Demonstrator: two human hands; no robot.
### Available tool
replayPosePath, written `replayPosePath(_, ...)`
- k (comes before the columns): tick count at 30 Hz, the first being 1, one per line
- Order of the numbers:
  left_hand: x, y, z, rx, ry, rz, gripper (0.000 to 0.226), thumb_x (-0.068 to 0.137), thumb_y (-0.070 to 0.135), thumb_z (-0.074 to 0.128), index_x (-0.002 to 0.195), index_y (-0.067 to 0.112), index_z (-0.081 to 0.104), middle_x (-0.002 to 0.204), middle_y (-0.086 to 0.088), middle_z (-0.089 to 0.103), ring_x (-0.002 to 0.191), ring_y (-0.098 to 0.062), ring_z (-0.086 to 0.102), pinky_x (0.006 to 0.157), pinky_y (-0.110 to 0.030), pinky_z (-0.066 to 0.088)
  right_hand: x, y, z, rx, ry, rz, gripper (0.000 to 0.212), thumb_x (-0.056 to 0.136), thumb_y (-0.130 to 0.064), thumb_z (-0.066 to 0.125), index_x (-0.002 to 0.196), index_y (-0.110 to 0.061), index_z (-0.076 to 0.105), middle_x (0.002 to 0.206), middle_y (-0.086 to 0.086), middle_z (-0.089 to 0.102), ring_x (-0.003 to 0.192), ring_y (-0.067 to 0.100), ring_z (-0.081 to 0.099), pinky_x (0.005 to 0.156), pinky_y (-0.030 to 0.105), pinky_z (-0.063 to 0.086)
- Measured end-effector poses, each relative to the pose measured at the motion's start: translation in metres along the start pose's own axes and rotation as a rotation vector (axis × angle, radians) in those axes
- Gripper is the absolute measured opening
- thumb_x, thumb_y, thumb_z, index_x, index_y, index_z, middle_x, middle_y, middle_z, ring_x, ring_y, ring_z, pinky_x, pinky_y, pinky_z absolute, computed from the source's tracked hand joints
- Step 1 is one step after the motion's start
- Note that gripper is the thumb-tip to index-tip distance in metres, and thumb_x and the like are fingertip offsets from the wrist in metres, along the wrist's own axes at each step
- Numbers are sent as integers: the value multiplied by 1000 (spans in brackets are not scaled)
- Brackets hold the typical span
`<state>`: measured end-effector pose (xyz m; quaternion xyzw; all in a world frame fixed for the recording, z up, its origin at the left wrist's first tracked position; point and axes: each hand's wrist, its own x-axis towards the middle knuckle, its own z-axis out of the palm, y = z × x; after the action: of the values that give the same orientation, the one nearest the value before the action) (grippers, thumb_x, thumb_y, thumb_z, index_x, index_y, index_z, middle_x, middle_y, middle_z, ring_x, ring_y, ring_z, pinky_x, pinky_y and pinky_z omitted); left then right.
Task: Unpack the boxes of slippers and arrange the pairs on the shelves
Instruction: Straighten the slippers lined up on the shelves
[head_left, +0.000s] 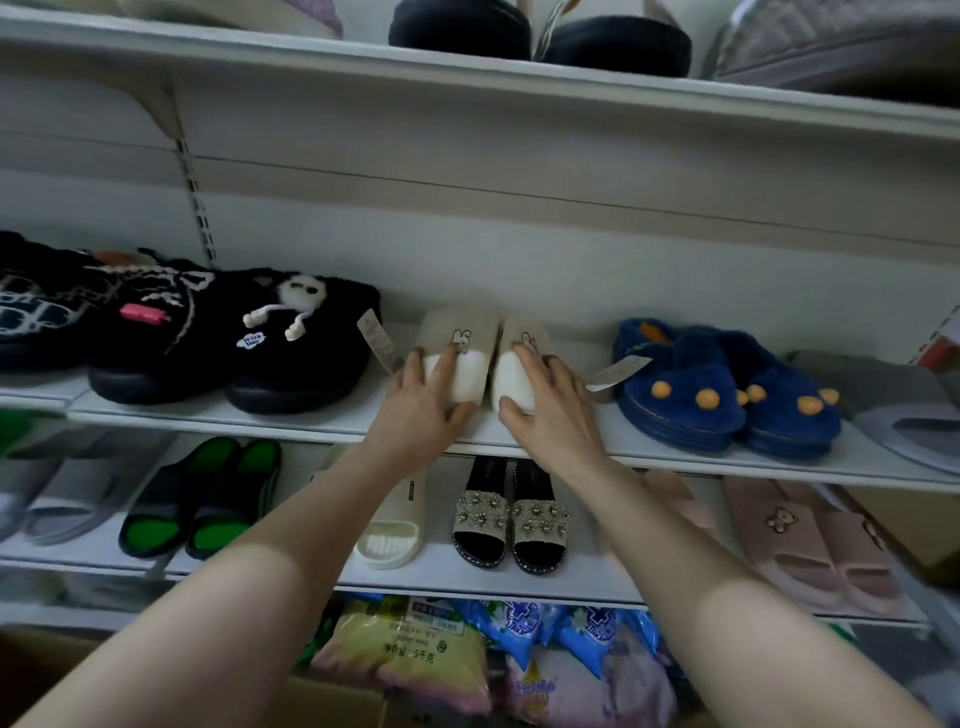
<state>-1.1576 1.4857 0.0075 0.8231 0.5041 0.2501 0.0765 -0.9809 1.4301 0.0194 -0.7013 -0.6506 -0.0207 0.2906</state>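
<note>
Left hand (426, 410) clasped the plush beige left slipper (451, 330), right hand (551, 413) the right slipper (527, 326), thumbs hooked, on a smooth shelf (291, 422).

We are noting the beige pair (447, 325) hemmed in on the middle shelf (322, 421): black plush slippers (291, 353) are crowding its left, blue plush slippers (727, 395) its right. Open height is showing above, under the upper shelf (519, 88); the front edge is lying bare.
</note>
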Motion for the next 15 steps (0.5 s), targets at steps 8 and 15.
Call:
replayPosePath(8,1,4,0,43,-26,2,78,93,57,39,154,19,10,151,-31,14,138,-48,20,114,-49,20,6,3,3,-16,-53,-9,69,95,-39,50,155,-28,20,146,17,35,135,37,31,110,46,30)
replayPosePath(15,-17,-11,-35,242,76,238,59,93,41,46,146,16,37,150,-18,36,142,-41,24,118,-48,22,9,-15,-20,-274,78,-76,57,99,-51,33,150,-25,31,147,17,35,133,38,35,104,51,38)
